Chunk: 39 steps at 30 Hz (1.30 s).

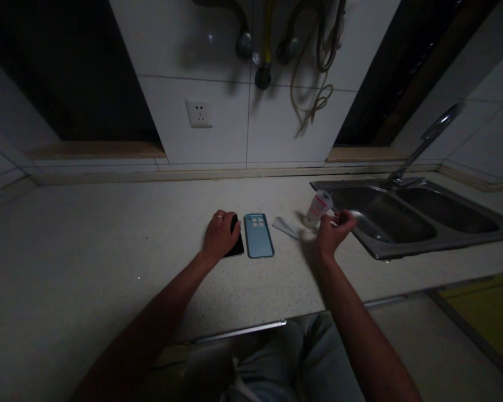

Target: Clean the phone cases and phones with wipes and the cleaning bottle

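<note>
My left hand (219, 234) lies on a black phone (237, 245) on the pale countertop (109, 240), fingers curled over its left edge. Just right of it a light blue phone case (259, 235) lies flat with its camera cutout at the far end. My right hand (333, 230) hovers beside a small clear bottle (318, 207) with a pink label, fingers loosely curled and pinched; whether they hold anything is hidden. A small white cloth or wipe (286, 227) lies between the case and the bottle.
A steel double sink (406, 215) with a tap (423, 146) sits at the right. The tiled wall behind carries a socket (198, 113) and hanging hoses (310, 61). The counter's front edge runs just above my knees.
</note>
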Motion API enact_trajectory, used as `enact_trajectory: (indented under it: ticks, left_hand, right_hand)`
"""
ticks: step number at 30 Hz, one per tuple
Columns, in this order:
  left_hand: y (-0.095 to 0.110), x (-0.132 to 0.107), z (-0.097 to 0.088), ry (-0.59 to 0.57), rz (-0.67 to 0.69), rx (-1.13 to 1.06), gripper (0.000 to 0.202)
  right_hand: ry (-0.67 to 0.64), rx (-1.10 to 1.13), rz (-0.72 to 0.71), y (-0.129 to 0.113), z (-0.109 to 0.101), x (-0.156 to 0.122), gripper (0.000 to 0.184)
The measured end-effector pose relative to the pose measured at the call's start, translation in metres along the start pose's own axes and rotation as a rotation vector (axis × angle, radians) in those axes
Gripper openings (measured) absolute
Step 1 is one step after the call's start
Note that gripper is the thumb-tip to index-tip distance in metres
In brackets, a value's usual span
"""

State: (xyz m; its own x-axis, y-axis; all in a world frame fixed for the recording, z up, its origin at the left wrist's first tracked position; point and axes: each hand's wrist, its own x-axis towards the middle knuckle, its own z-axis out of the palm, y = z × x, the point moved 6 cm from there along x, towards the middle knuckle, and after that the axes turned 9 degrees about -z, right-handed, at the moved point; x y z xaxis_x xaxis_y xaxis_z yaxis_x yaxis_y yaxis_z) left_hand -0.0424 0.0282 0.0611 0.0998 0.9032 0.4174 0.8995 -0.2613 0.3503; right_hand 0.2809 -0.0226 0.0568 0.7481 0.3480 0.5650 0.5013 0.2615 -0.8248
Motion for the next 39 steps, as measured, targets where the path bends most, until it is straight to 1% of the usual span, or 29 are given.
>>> enact_trajectory:
  ticks: [2, 5, 7, 9, 11, 14, 17, 19, 21, 23, 25, 27, 29, 31, 34, 36, 39]
  left_hand:
    - [0.007, -0.003, -0.001, 0.004, 0.07, -0.065, 0.027]
    - [0.015, -0.008, 0.002, 0.005, 0.166, -0.128, 0.026]
    - [0.018, -0.012, 0.004, 0.004, 0.205, -0.162, 0.027]
    - [0.021, -0.014, 0.007, 0.002, 0.236, -0.195, 0.026]
    - [0.023, -0.016, 0.007, 0.005, 0.263, -0.227, 0.027]
    - [0.025, -0.017, 0.005, 0.019, 0.285, -0.258, 0.029]
    - [0.029, -0.019, 0.0, 0.042, 0.31, -0.287, 0.03]
    - [0.033, -0.023, -0.002, 0.045, 0.329, -0.319, 0.031]
    - [0.038, -0.027, -0.002, 0.014, 0.331, -0.355, 0.032]
    - [0.042, -0.033, 0.001, -0.043, 0.321, -0.397, 0.037]
    - [0.046, -0.037, 0.003, -0.097, 0.308, -0.447, 0.047]
    - [0.047, -0.04, 0.006, -0.157, 0.276, -0.489, 0.055]
    - [0.047, -0.042, 0.009, -0.221, 0.232, -0.517, 0.058]
    - [0.048, -0.043, 0.011, -0.276, 0.198, -0.532, 0.057]
    - [0.052, -0.047, 0.013, -0.329, 0.157, -0.559, 0.057]
    - [0.055, -0.05, 0.016, -0.361, 0.121, -0.601, 0.059]
    - [0.059, -0.057, 0.021, -0.442, 0.073, -0.672, 0.063]
  right_hand:
    - [-0.1, -0.027, 0.042, 0.008, 0.006, -0.001, 0.05]
    - [-0.282, -0.161, 0.084, 0.02, 0.015, -0.005, 0.047]
    - [-0.34, -0.235, 0.084, 0.025, 0.018, -0.005, 0.044]
    - [-0.345, -0.257, 0.08, 0.028, 0.019, -0.004, 0.042]
    - [-0.327, -0.196, 0.116, 0.032, 0.021, -0.002, 0.04]
    - [-0.333, -0.008, 0.208, 0.034, 0.028, -0.002, 0.042]
    - [-0.404, 0.126, 0.262, 0.026, 0.037, -0.01, 0.041]
    - [-0.482, 0.273, 0.316, 0.016, 0.044, -0.019, 0.039]
    - [-0.611, 0.522, 0.423, 0.004, 0.053, -0.034, 0.04]
    - [-0.772, 0.667, 0.51, -0.008, 0.058, -0.052, 0.042]
    - [-0.915, 0.712, 0.548, -0.017, 0.06, -0.068, 0.044]
    - [-1.015, 0.726, 0.56, -0.023, 0.061, -0.081, 0.046]
    - [-1.062, 0.728, 0.566, -0.025, 0.062, -0.087, 0.047]
    - [-1.063, 0.718, 0.568, -0.025, 0.061, -0.087, 0.048]
    - [-1.051, 0.684, 0.563, -0.024, 0.059, -0.082, 0.053]
    - [-1.09, 0.667, 0.562, -0.025, 0.057, -0.081, 0.055]
    - [-1.172, 0.642, 0.557, -0.026, 0.056, -0.084, 0.058]
